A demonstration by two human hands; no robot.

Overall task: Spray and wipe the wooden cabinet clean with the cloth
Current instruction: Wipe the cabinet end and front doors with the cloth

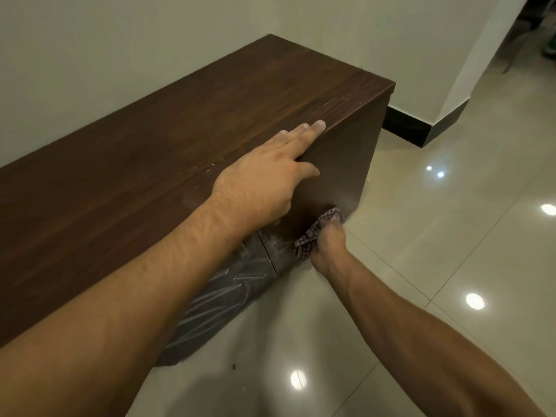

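Resting flat-fingered on the cabinet (180, 121) top, left hand (264, 179); right hand (329, 246), grip clamped round the cloth (311, 234).

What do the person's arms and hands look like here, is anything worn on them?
Both forearms, left and right, are bare up to the frame edge: no sleeves, gloves, watch or bands show. The left hand has short nails and no rings on its visible fingers. The right hand is motion-blurred, its fingers partly behind the cloth, so rings there cannot be ruled out.
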